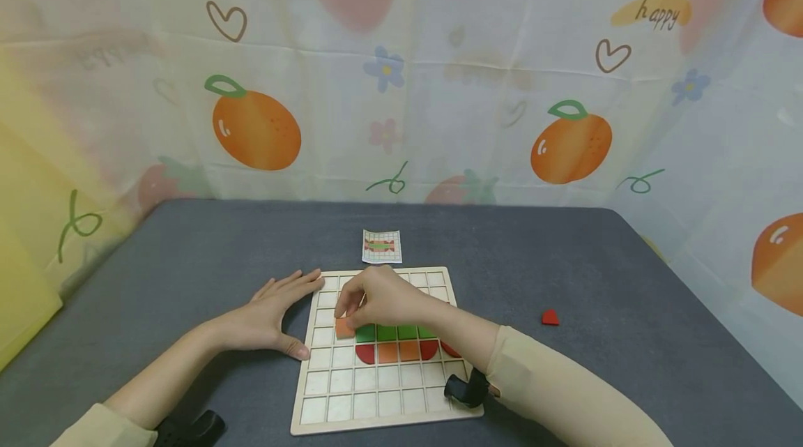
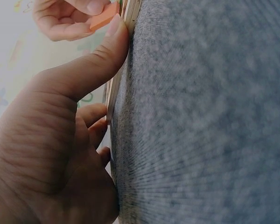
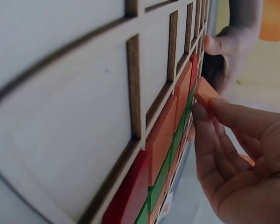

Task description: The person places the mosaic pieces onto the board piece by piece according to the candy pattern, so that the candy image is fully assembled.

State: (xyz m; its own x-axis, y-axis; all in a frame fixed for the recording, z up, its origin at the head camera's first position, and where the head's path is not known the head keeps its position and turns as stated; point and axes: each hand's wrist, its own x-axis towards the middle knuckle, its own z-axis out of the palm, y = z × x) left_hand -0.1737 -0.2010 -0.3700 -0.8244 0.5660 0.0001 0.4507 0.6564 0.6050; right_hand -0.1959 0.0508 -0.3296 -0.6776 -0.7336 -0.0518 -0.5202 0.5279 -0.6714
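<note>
My right hand pinches an orange square tile between thumb and fingers, over the left part of a wooden grid board. Tilted in the right wrist view, the tile stands beside the row of green tiles. Below that row lie orange tiles with rounded red tiles at the ends. Part of the pattern is hidden under my right hand and forearm. With fingers spread, my left hand rests at the board's left edge, its thumb touching the rim in the left wrist view.
A small printed card with a coloured grid pattern lies just behind the board. One loose red tile sits on the dark grey table to the right. A fruit-patterned curtain hangs behind the table.
</note>
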